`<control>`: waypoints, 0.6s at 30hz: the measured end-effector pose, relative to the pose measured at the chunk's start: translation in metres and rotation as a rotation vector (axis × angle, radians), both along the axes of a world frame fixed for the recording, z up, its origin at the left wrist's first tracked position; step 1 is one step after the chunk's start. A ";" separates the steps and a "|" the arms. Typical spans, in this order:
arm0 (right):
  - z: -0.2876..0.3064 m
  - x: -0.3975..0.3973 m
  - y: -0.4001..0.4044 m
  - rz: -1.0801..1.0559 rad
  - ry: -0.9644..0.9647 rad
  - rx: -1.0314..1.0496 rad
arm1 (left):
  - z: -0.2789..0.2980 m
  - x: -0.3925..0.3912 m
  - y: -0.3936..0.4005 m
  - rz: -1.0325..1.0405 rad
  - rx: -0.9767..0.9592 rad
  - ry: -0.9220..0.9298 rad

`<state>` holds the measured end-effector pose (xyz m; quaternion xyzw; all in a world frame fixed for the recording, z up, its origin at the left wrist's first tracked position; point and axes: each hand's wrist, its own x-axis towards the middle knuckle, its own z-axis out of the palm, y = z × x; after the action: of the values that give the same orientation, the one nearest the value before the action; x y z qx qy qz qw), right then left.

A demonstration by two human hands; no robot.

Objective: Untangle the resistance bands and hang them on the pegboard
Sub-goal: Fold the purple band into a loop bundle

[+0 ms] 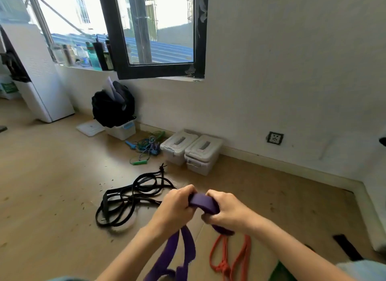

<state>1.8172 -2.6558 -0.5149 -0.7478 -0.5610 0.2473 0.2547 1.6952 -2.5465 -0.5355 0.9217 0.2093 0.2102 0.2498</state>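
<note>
A wide purple resistance band [203, 202] is held up in front of me. My left hand [176, 206] grips one side of it and my right hand [224, 211] grips the other, close together. Loops of the purple band hang down below my hands towards the floor. A thin orange band [226, 257], knotted at its lower end, lies on the floor under my right arm. A tangle of black bands [129, 197] lies on the wooden floor to the left. No pegboard is in view.
Two lidded plastic boxes [193, 150] stand against the wall, with green and blue skipping ropes [146, 148] beside them. A black bag [113, 105] sits on a white bin under the window. A white cabinet [39, 75] stands at the left. A black strip [346, 246] lies at the right.
</note>
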 end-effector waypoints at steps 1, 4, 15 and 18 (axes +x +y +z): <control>-0.002 0.000 0.002 -0.039 0.020 0.041 | -0.004 0.002 0.003 0.009 -0.016 -0.002; 0.015 -0.003 0.007 -0.078 0.136 0.305 | -0.024 0.002 0.006 0.009 -0.326 -0.052; 0.029 0.039 -0.005 -0.120 0.242 0.082 | 0.040 -0.030 0.034 0.133 -0.463 -0.515; 0.031 0.035 -0.015 0.082 0.498 -0.039 | 0.062 -0.040 0.028 0.142 -0.150 -0.387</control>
<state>1.8517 -2.6706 -0.4839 -0.6452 -0.5058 0.4450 0.3603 1.6553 -2.5190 -0.4737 0.8259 0.2370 0.3843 0.3376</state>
